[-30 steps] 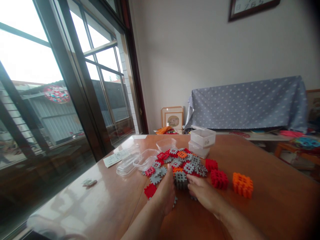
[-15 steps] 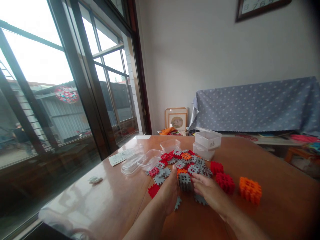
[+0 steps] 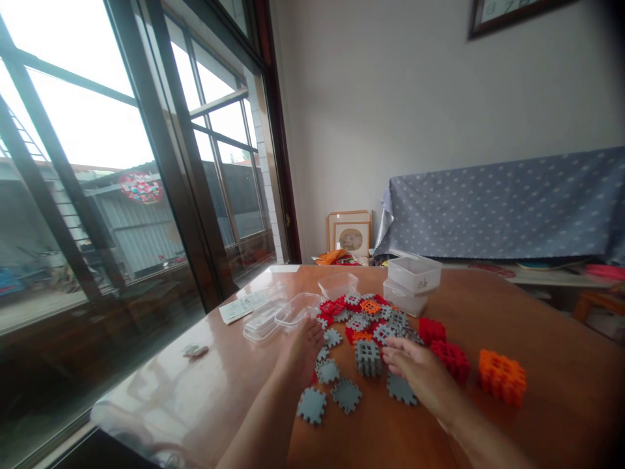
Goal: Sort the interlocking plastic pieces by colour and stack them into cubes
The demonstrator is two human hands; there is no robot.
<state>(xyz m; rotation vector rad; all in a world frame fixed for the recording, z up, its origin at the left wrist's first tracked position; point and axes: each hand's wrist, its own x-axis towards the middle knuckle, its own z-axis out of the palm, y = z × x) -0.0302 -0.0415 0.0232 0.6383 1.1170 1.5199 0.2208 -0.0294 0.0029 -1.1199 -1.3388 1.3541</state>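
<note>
My left hand [image 3: 305, 342] is over the left side of the tile pile, its fingers stretched out and nothing visible in it. Beside it lie loose grey notched tiles [image 3: 327, 371], some solid-faced. My right hand [image 3: 407, 359] reaches in from the right, fingers extended and empty as far as I can see, their tips close to a stack of grey window tiles [image 3: 368, 358]; whether they touch it I cannot tell. A flat grey tile [image 3: 402, 389] lies under that hand. Behind both hands spreads a mixed pile of red, grey and orange tiles [image 3: 359, 320].
Red stacks [image 3: 450, 360] and an orange stack [image 3: 502, 376] stand at the right. Clear plastic boxes [image 3: 414, 273] sit behind the pile, with clear containers [image 3: 297, 309] and a paper sheet [image 3: 241, 307] to the left. A small item [image 3: 195, 350] lies farther left on the wooden table [image 3: 234, 384].
My left hand has moved left, away from the grey stack, uncovering loose grey tiles in front. My right hand stays close to the stack. The view has shifted slightly.
</note>
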